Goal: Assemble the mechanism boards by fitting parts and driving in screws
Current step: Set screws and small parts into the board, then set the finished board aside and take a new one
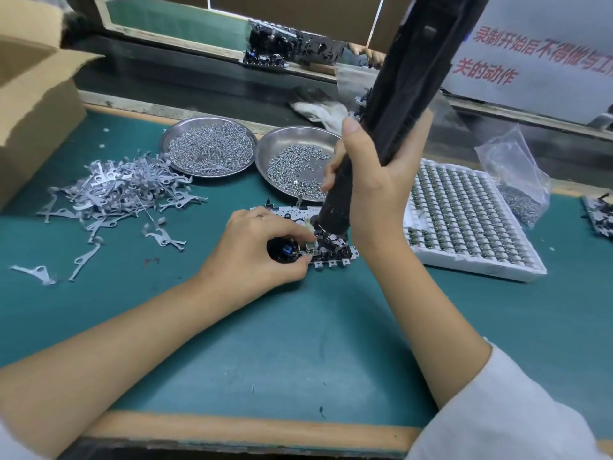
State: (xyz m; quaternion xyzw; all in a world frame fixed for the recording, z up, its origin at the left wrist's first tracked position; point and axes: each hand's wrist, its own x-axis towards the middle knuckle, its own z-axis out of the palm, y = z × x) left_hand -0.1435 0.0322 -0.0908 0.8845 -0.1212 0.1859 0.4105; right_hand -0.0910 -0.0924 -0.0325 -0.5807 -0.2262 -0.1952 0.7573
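A mechanism board (335,252) of white metal with black parts lies on the green mat in the middle. My left hand (255,250) rests on its left half, thumb and forefinger pinching a small part on the board. My right hand (371,190) grips a black electric screwdriver (408,94), which leans up to the right. Its tip stands on the board just right of my left fingers; the bit itself is hidden by the tool's nose.
Two steel dishes of screws (209,149) (295,161) sit behind the board. A heap of grey metal levers (112,194) spreads at left, a cardboard box (33,104) beyond it. A white tray of small parts (464,220) and a plastic bag (514,180) lie at right.
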